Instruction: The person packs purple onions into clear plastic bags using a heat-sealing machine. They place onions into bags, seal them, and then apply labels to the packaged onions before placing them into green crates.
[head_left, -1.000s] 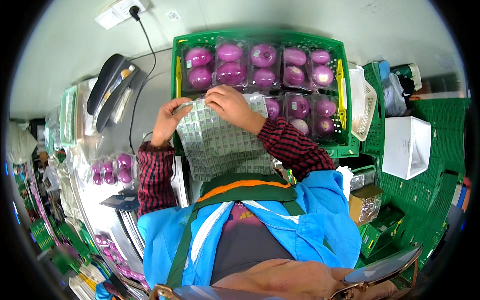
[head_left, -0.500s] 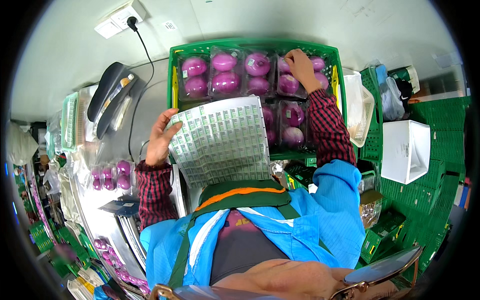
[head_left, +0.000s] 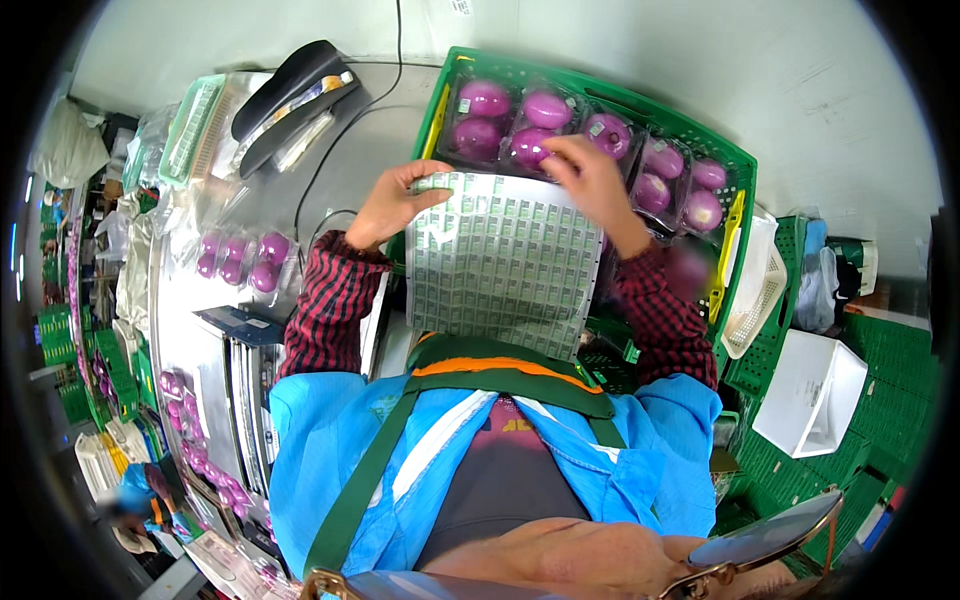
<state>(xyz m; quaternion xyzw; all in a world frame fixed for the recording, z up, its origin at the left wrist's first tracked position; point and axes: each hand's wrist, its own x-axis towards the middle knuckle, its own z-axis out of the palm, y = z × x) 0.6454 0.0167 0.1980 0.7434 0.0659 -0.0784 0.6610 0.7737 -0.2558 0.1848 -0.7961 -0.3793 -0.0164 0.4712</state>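
My left hand (head_left: 398, 205) pinches the upper left corner of a sheet of small green-and-white labels (head_left: 500, 260). The sheet hangs in front of my apron, over the near part of a green crate (head_left: 600, 88). At the sheet's top edge is my right hand (head_left: 597, 190), fingers bent and pressed together; whether a label is between them is hidden. Behind the sheet, clear plastic packs of purple onions (head_left: 547, 110) stand in the crate, two onions to a pack. Some packs carry a small label. The sheet and my right arm cover the crate's near row.
On the metal table to the left lie more onion packs (head_left: 237, 262), a black holder (head_left: 290, 105), a cable (head_left: 345, 130) and a light green basket (head_left: 195, 130). At right stand a white bin (head_left: 810, 393), a cream basket (head_left: 755, 290) and stacked green crates (head_left: 900, 370).
My right hand has left an onion pack at the crate's far right and come to the sheet's top edge. The view has turned, so the crate now appears tilted and further right.
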